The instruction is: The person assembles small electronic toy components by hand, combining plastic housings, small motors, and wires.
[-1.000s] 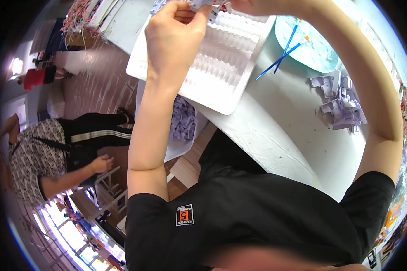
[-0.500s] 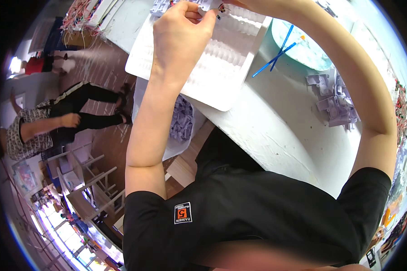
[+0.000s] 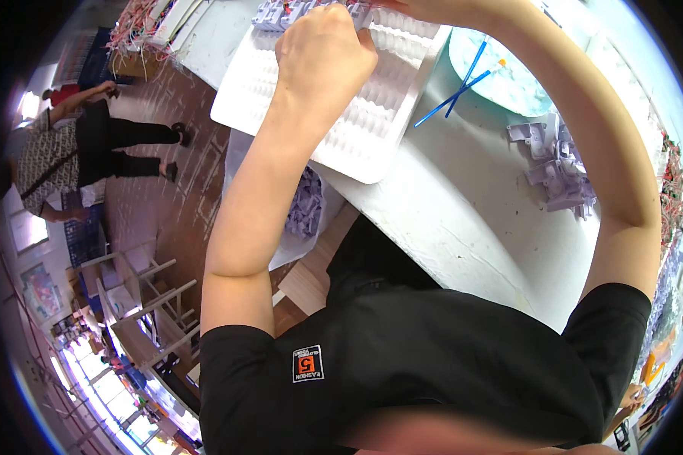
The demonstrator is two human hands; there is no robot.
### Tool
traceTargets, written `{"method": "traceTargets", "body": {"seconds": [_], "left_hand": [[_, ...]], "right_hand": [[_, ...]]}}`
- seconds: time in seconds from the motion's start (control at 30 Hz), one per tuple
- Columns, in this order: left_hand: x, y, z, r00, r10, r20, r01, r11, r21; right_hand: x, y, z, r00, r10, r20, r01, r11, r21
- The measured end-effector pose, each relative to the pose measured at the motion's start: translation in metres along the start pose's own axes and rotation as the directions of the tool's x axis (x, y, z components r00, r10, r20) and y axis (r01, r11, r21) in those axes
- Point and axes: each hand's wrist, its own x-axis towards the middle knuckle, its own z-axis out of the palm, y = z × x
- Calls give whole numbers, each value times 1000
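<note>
My left hand (image 3: pixel 326 47) is closed, knuckles up, over the far part of a white ribbed tray (image 3: pixel 379 163). Its fingertips are hidden, so I cannot make out what they grip. Beside it, a row of small pale plastic housings (image 3: pixel 269 15) with bits of coloured wire lies along the tray's far end. My right hand (image 3: pixel 421 7) reaches in from the right at the top edge, close to that row. Most of its fingers are cut off or hidden.
Right of the tray, two crossed blue brushes (image 3: pixel 454 97) lean on a pale blue dish (image 3: pixel 535 106) holding white stuff. Loose pale plastic housings (image 3: pixel 561 171) lie beyond it. A lined container of small parts (image 3: pixel 305 205) stands below the table's left edge. Another person (image 3: pixel 61 155) walks at left.
My left hand has shifted slightly right and its fingers have curled under, uncovering more of the row of housings. The person at left has changed stance.
</note>
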Motion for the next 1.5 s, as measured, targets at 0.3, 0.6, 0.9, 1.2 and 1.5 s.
{"method": "traceTargets", "body": {"seconds": [0.3,0.6,0.9,1.2,1.5], "left_hand": [[-8,-8,13,994,106,-28,-100,978,182],[-75,-12,-53,984,-72,-163,36,977,-212],[-143,-40,-65,957,-261,-125,182,879,-442],[-137,-44,-79,975,-175,-137,80,850,-521],[-129,3,-61,918,396,-16,-251,549,-797]], "right_hand": [[-4,-17,1,1000,-13,0,13,996,90],[-9,-31,-7,995,102,11,-102,986,131],[-4,-41,-12,972,213,95,-225,965,138],[8,-55,-44,928,334,165,-363,910,201],[-97,-156,-201,813,559,162,-515,820,-248]]}}
